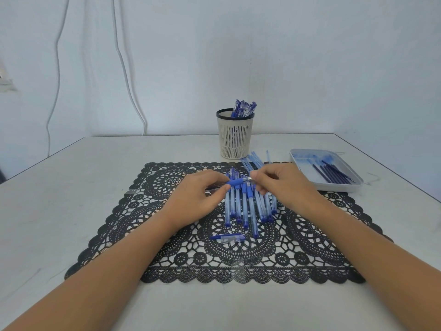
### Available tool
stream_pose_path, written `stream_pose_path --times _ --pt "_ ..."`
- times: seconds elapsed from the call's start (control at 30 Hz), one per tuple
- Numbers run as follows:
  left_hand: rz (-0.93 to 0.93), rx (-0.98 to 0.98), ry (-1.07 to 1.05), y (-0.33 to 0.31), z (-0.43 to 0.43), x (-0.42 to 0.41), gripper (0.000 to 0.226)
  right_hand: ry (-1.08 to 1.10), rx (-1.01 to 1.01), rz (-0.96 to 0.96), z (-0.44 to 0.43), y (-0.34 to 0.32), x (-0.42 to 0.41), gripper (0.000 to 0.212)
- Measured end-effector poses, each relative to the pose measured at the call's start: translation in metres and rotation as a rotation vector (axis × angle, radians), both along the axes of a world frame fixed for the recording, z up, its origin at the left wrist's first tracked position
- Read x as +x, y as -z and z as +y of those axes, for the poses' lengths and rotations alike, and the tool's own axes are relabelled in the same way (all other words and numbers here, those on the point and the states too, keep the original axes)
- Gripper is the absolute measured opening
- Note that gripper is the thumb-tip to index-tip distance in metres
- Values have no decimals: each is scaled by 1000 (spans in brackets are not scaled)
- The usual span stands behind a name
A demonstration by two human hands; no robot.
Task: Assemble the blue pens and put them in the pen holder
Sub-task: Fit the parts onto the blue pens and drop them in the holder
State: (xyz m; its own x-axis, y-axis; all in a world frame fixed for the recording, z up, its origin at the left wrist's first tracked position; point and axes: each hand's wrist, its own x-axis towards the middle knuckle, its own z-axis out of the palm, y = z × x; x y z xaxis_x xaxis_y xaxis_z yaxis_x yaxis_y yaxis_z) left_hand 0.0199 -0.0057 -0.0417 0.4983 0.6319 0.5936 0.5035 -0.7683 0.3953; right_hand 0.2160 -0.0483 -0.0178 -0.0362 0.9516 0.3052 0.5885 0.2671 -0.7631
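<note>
Left hand (200, 194) pinches the pen (236, 182) at its ribbed blue rubber grip. Right hand (284, 185) pinches the same pen at its metal tip end. The pen is held level, crosswise above a pile of translucent blue barrels (248, 209). The pile lies on a black lace-pattern mat (238, 259) at the middle of the pale, smooth table (71, 187). One clear cap (229, 238) with a blue clip lies on the mat, nearer the table's front edge. The pen holder (235, 139), a cream slotted cylinder with a dark rim, stands towards the far edge with capped pens (243, 108) upright inside. A shallow rounded tray (334, 187) near the right edge holds thin dark refills (334, 173).
</note>
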Motion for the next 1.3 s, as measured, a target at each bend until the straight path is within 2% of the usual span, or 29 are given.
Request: stream_pose_path --times 0.07,0.13,0.23,0.27,0.3,0.43,0.57,0.7,0.83,0.97,1.1,1.3 --pt "12 7 8 0 -1 1 23 28 -18 -29 -1 0 -2 35" --pt "22 6 8 -1 -1 2 23 30 -14 -54 -3 -1 -2 37" --pt "11 -8 -2 -1 1 1 19 -71 -44 -62 -3 -2 2 4" --pt "17 -6 -3 0 1 1 20 -91 -42 -73 -3 -2 3 3" --pt "28 -1 -2 0 0 1 22 -87 -34 -97 -4 -2 3 4" --pt "42 14 13 -1 -1 2 25 -23 -18 -144 -5 -4 0 30" --pt "37 8 10 0 0 1 26 -93 -66 -148 -6 -2 1 7" --pt "59 19 10 0 0 1 26 -38 -55 -141 -6 -3 1 33" --pt "55 22 6 -1 0 1 26 -74 -62 -157 -6 -2 1 14" --pt "72 17 23 -2 -2 2 26 -47 -66 -120 -5 -3 0 32" --pt "58 29 29 -2 -1 2 33 -107 -103 -139 -5 -1 3 11" --pt "87 35 25 0 0 0 37 -56 -57 -189 -5 -2 2 31"
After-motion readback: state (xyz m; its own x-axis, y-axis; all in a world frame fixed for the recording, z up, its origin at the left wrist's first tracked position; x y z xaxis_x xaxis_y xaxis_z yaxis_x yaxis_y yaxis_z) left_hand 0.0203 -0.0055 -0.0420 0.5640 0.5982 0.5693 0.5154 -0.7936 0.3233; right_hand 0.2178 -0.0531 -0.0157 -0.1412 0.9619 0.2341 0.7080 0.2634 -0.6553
